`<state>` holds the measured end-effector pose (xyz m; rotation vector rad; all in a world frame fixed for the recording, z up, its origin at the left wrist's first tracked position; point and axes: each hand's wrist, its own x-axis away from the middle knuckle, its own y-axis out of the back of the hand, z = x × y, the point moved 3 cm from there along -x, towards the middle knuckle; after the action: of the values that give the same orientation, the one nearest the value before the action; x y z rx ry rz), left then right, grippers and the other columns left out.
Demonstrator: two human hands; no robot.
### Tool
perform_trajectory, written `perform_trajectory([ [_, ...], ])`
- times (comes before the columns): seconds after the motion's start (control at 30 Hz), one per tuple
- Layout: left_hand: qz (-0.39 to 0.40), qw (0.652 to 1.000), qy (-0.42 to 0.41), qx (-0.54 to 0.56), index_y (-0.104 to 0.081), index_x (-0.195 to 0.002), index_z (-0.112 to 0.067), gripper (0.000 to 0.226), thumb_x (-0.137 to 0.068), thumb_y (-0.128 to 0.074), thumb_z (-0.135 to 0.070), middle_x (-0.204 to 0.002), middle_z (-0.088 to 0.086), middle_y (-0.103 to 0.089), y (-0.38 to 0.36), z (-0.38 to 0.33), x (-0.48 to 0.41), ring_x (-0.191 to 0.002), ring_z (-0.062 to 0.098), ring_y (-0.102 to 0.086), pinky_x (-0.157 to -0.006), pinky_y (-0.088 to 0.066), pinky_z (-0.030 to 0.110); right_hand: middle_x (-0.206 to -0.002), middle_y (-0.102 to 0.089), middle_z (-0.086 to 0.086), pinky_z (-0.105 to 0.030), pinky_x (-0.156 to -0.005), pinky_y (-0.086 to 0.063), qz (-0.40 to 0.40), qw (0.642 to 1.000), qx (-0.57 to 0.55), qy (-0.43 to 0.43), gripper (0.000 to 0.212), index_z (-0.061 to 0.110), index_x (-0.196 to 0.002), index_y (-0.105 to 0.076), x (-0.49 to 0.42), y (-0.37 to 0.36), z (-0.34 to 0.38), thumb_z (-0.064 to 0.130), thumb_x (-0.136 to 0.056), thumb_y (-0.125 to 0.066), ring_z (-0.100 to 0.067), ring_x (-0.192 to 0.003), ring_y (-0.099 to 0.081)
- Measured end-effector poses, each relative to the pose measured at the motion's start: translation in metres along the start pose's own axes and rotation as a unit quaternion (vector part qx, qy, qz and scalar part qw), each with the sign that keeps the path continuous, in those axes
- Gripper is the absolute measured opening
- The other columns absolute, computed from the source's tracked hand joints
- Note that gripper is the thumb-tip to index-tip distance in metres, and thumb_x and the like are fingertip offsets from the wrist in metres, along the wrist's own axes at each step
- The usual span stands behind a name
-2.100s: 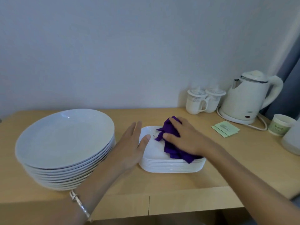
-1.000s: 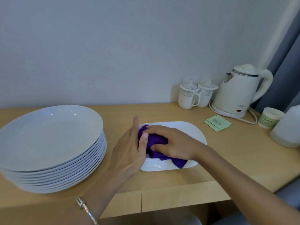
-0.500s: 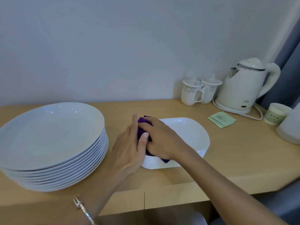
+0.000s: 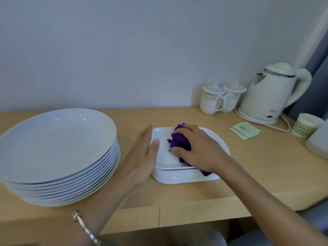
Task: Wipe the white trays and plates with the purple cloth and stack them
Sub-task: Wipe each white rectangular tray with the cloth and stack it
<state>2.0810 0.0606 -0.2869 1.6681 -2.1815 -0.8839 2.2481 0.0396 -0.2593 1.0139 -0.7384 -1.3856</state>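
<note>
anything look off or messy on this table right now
Nothing spilled or broken. Only the top tray sits slightly askew on its stack, overhanging at the right, while the right hand holds the cloth on it and the left hand braces the side.

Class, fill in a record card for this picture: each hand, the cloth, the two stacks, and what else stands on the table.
Left hand: fingers straight, flat against the tray stack's left edge
Right hand: grips the purple cloth, pressing it on the top tray
Plate stack: round white plates, left of the trays
Other items: kettle, two lidded mugs, green sachets, paper cup, at the right rear
</note>
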Motion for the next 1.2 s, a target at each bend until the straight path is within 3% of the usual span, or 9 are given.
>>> perform_trajectory([
  [0.1, 0.004, 1.000, 0.001, 0.004, -0.007, -0.153, -0.024, 0.053, -0.103, -0.025, -0.030, -0.156, -0.017, -0.011, -0.006, 0.001, -0.003, -0.123, -0.019, -0.008, -0.082, -0.002, -0.013, -0.140, -0.037, 0.012, -0.025, -0.095, -0.035, -0.003, 1.000, -0.014, 0.020, 0.044, 0.033, -0.127, -0.049, -0.001, -0.003, 0.010, 0.047, -0.086, -0.058, -0.011, -0.124, -0.039],
  [0.27, -0.021, 1.000, -0.010, 0.013, -0.005, -0.153, -0.023, 0.054, -0.102, -0.021, -0.035, -0.154, -0.014, -0.020, -0.015, 0.004, -0.003, -0.125, -0.015, -0.018, -0.082, -0.009, -0.012, -0.134, -0.045, 0.012, -0.030, -0.095, -0.040, 0.019, 0.996, -0.048, 0.076, 0.032, 0.030, -0.123, -0.053, -0.004, -0.015, 0.033, 0.032, -0.091, -0.052, -0.009, -0.120, -0.043],
  [0.53, -0.003, 0.998, -0.013, -0.065, 0.001, -0.153, -0.027, 0.054, -0.102, -0.018, -0.034, -0.157, -0.015, -0.014, -0.011, 0.005, -0.002, -0.142, 0.005, -0.016, -0.100, -0.016, 0.015, -0.145, -0.033, 0.001, -0.031, -0.101, -0.030, -0.069, 0.984, 0.082, -0.140, 0.038, 0.025, -0.132, -0.046, 0.001, 0.015, -0.029, 0.036, -0.096, -0.046, -0.020, -0.131, -0.033],
  [0.63, 0.004, 0.998, -0.014, -0.055, 0.004, -0.152, -0.027, 0.060, -0.099, -0.015, -0.047, -0.159, -0.013, -0.011, -0.012, 0.002, -0.001, -0.143, 0.006, -0.015, -0.101, -0.016, 0.016, -0.147, -0.030, -0.006, -0.032, -0.107, -0.026, -0.064, 0.991, 0.078, -0.083, 0.040, 0.017, -0.132, -0.044, -0.007, -0.005, -0.002, 0.033, -0.095, -0.046, -0.023, -0.136, -0.026],
  [0.77, -0.013, 0.999, -0.017, -0.028, 0.004, -0.152, -0.027, 0.075, -0.087, -0.010, -0.061, -0.157, -0.014, -0.017, -0.013, 0.001, -0.001, -0.141, 0.007, -0.022, -0.098, -0.020, 0.016, -0.136, -0.042, -0.001, -0.034, -0.103, -0.036, -0.002, 0.998, -0.031, 0.057, 0.036, 0.022, -0.129, -0.050, -0.012, -0.025, 0.044, 0.023, -0.093, -0.046, -0.018, -0.126, -0.039],
  [0.87, -0.019, 0.997, -0.029, -0.072, 0.001, -0.153, -0.026, 0.070, -0.093, -0.013, -0.058, -0.156, -0.012, -0.022, -0.010, 0.000, 0.000, -0.140, 0.011, -0.026, -0.104, -0.024, 0.022, -0.136, -0.042, 0.003, -0.029, -0.100, -0.036, 0.010, 0.998, -0.047, 0.027, 0.033, 0.023, -0.127, -0.052, -0.008, -0.012, 0.027, 0.026, -0.095, -0.048, -0.016, -0.121, -0.044],
  [1.03, -0.007, 0.993, -0.027, -0.112, 0.006, -0.152, -0.024, 0.060, -0.100, -0.017, -0.043, -0.156, -0.007, -0.025, -0.008, -0.006, 0.002, -0.140, 0.015, -0.027, -0.114, -0.021, 0.043, -0.143, -0.036, -0.002, -0.029, -0.101, -0.030, -0.064, 0.984, 0.082, -0.143, 0.038, 0.022, -0.132, -0.048, 0.005, 0.022, -0.036, 0.034, -0.096, -0.047, -0.021, -0.129, -0.036],
  [1.1, 0.002, 0.995, -0.027, -0.095, 0.007, -0.152, -0.024, 0.061, -0.100, -0.017, -0.044, -0.156, -0.008, -0.023, -0.010, -0.007, 0.004, -0.140, 0.014, -0.024, -0.116, -0.018, 0.041, -0.141, -0.036, -0.008, -0.033, -0.104, -0.028, -0.071, 0.982, 0.110, -0.135, 0.037, 0.017, -0.130, -0.046, 0.000, 0.011, -0.026, 0.033, -0.096, -0.044, -0.026, -0.130, -0.032],
  [1.2, 0.000, 0.998, -0.034, -0.047, 0.008, -0.151, -0.026, 0.072, -0.094, -0.015, -0.063, -0.155, -0.009, -0.021, -0.013, -0.005, 0.003, -0.140, 0.010, -0.023, -0.118, -0.015, 0.037, -0.140, -0.036, -0.009, -0.033, -0.106, -0.031, -0.050, 0.997, 0.051, -0.017, 0.036, 0.014, -0.127, -0.047, -0.014, -0.017, 0.021, 0.029, -0.095, -0.047, -0.025, -0.130, -0.032],
])
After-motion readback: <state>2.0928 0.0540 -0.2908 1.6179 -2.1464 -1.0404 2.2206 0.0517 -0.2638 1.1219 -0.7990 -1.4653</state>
